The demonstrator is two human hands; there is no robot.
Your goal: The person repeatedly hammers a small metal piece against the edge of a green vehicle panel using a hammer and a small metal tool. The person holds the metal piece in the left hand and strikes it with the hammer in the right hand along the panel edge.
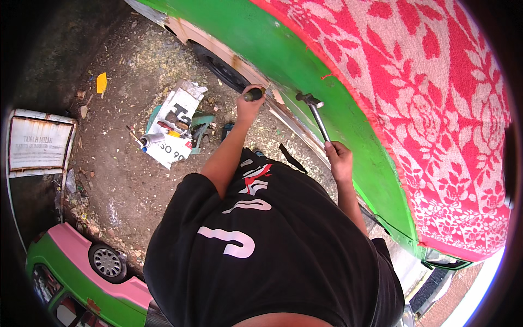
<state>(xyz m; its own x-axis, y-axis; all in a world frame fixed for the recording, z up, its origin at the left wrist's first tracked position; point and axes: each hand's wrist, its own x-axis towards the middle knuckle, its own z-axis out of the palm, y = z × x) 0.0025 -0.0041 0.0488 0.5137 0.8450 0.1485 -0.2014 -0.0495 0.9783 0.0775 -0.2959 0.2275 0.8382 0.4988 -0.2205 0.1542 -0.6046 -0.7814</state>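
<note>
My right hand (339, 157) grips the handle of a hammer (317, 115), whose metal head is raised beside the green side of a car (245, 35). My left hand (249, 109) is wrapped round a dark, round-ended tool (253, 95). Its working end is hidden, so I cannot tell its exact kind. This hand is next to the car's worn beige lower sill (242, 68), just past a black wheel (220, 66). A red and white flowered cloth (419, 92) covers the top of the car.
Left of me, a printed white sheet (173, 155) bears several hand tools and a silver can (154, 139), over a green plastic stool (201, 131). A yellow scrap (101, 83) lies on the dirt. Farther left are a white sign (41, 125) and a green and pink car (76, 250).
</note>
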